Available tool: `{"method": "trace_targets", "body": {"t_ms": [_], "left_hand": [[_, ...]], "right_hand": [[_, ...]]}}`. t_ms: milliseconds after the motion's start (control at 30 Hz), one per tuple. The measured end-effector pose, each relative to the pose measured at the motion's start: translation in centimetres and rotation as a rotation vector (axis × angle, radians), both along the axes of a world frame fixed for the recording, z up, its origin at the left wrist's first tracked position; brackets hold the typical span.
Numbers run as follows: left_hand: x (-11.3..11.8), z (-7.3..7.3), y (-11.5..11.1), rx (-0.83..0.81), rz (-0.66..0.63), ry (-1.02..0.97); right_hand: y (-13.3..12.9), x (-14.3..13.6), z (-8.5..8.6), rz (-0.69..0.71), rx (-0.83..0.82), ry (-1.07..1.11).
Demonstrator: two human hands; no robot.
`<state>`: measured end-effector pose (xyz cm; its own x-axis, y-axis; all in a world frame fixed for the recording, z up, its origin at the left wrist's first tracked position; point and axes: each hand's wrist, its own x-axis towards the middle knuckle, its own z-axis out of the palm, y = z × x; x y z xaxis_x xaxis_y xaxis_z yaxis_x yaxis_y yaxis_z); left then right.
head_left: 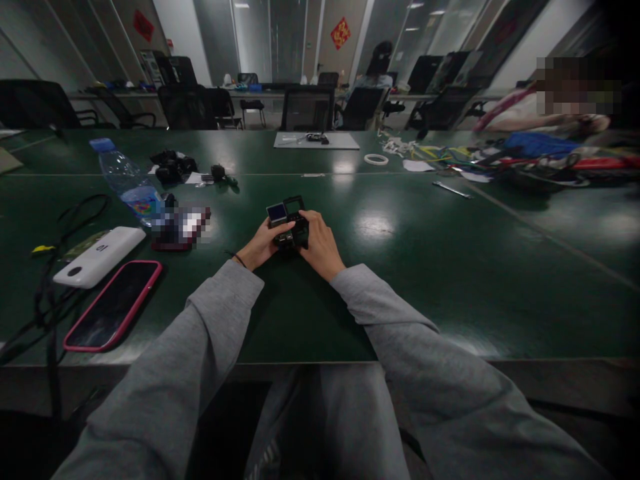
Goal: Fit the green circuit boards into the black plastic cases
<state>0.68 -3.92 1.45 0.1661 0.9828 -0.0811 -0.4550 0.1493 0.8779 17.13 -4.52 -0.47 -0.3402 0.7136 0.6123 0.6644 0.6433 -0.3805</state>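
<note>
A small black device (286,238), camera-like, is held between my two hands above the green table. It has a small dark-blue screen (277,213) at its upper left and a raised black frame (295,205) at its upper right. My left hand (263,244) grips the left side, its thumb lying across the front. Around the right side curl the fingers of my right hand (321,245). My palms and fingers hide part of the device, so its exact kind is unclear.
Left on the table (420,287) are a red-edged phone (114,307), a white power bank (100,257), black cables and a water bottle (131,183). Farther off lie black parts (173,167), a wrench (452,190) and a tape roll (376,159). A person sits beyond cluttered cloth at right.
</note>
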Motion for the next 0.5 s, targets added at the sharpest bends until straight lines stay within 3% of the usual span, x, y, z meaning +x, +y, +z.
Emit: {"method": "trace_targets", "body": {"t_ms": [500], "left_hand": [[0.08,0.01,0.00,0.007,0.008,0.040]], "right_hand": [[0.21,0.09,-0.11,0.003,0.015,-0.027]]}}
